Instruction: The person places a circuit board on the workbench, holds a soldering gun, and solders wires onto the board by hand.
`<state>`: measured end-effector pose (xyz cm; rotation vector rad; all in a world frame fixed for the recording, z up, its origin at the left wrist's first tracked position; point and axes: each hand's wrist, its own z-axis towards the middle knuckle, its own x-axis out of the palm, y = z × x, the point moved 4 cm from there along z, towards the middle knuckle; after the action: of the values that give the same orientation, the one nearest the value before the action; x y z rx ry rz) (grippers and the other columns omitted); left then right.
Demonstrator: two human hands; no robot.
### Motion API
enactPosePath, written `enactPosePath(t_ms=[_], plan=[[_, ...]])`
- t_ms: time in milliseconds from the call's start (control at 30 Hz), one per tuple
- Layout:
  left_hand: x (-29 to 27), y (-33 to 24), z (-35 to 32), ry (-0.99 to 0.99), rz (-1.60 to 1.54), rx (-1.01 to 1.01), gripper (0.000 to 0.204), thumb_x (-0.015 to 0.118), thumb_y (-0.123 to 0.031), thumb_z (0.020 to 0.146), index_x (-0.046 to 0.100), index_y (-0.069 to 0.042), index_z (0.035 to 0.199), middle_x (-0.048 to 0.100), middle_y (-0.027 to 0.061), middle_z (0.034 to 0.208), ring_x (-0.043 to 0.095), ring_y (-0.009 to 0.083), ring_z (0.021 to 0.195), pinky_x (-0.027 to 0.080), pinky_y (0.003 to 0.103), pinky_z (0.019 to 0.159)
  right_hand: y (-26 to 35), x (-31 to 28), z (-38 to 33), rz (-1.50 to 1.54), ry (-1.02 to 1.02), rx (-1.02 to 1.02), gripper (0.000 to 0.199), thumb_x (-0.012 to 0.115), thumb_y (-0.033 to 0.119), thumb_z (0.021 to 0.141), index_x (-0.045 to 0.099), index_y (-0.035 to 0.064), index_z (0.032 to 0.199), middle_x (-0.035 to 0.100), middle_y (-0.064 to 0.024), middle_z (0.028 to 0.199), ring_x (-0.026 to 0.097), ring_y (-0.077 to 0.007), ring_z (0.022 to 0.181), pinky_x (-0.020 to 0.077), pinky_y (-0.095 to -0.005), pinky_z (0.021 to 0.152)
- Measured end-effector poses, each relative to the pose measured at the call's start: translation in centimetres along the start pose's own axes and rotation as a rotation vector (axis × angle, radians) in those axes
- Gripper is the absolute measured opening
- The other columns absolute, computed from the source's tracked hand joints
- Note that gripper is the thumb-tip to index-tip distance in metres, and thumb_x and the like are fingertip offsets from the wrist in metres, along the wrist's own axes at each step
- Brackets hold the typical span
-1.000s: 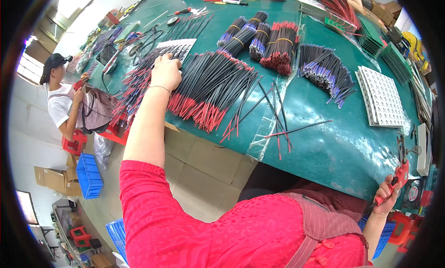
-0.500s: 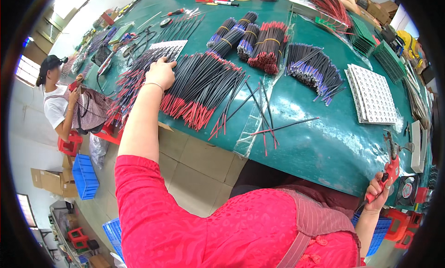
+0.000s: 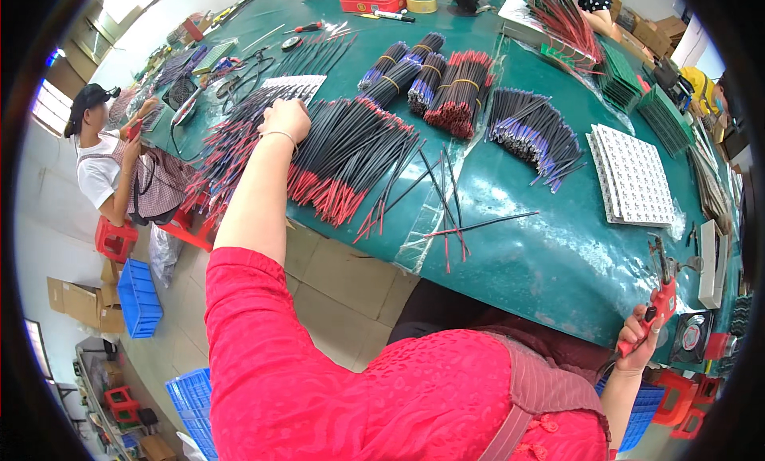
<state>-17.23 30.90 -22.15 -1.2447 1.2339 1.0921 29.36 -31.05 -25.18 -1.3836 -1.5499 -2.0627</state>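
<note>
Left hand (image 3: 284,118) far out on the green table (image 3: 558,262), fingers curled down onto the loose pile of black wires (image 3: 351,154). Right hand (image 3: 637,341) off the near edge, clenched round red pliers (image 3: 660,298). Bare tabletop between.

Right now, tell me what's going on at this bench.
A person in a red top stands at a green table. The left hand reaches out onto a loose pile of black wires with red ends. The right hand grips a red-handled tool near the table's edge. Tied wire bundles lie farther back. Another person works at the left.
</note>
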Motion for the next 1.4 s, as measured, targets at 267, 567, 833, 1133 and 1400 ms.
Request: enactPosePath(t_ms=[267,567,833,1133,1400], plan=[[0.1,0.0,0.0,-0.113,0.016,0.018,0.030,0.052,-0.017,0.093,0.066,-0.022,0.119,0.050,0.0097,0.137,0.043,0.0336,0.133,0.035,0.062,0.105,-0.3,0.3,0.4,0.000,-0.042,-0.013,0.060,0.055,0.029,0.101,0.026,0.0198,0.153,0.054,-0.0098,0.111,0.042,-0.0073,0.067,0.0427,-0.0210,0.057],[-0.1,-0.2,0.6,-0.009,0.048,-0.045,0.036,0.052,-0.017,0.091,0.064,-0.015,0.126,0.047,0.0124,0.142,0.042,0.0358,0.134,0.031,0.066,0.107,-0.1,-0.6,0.1,0.029,0.009,0.009,0.060,0.054,0.025,0.102,0.024,0.0175,0.154,0.051,-0.0092,0.115,0.041,-0.0077,0.071,0.0404,-0.0201,0.059],[-1.8,-2.6,-1.1,-0.004,0.213,-0.064,0.040,0.050,-0.016,0.090,0.063,-0.008,0.127,0.044,0.0113,0.146,0.036,0.0355,0.138,0.030,0.067,0.108,0.2,-0.9,0.1,-0.004,0.004,0.008,0.061,0.054,0.026,0.102,0.023,0.0180,0.154,0.051,-0.0092,0.115,0.041,-0.0082,0.070,0.0413,-0.0211,0.059],[-2.0,-2.7,-1.3,-0.005,0.218,-0.040,0.042,0.050,-0.013,0.088,0.063,-0.009,0.128,0.046,0.0119,0.144,0.035,0.0358,0.139,0.027,0.069,0.108,0.1,-0.8,0.3,-0.033,-0.049,-0.017,0.065,0.056,0.026,0.101,0.021,0.0167,0.155,0.052,-0.0093,0.111,0.040,-0.0063,0.066,0.0394,-0.0188,0.055],[-2.7,-2.2,-2.8,-0.120,0.318,0.056,0.033,0.052,-0.016,0.089,0.070,-0.010,0.116,0.055,0.0110,0.139,0.044,0.0347,0.134,0.038,0.063,0.102,-0.2,-0.3,0.3,-0.029,-0.065,-0.020,0.065,0.056,0.027,0.101,0.021,0.0163,0.155,0.052,-0.0088,0.110,0.040,-0.0067,0.067,0.0405,-0.0195,0.056]])
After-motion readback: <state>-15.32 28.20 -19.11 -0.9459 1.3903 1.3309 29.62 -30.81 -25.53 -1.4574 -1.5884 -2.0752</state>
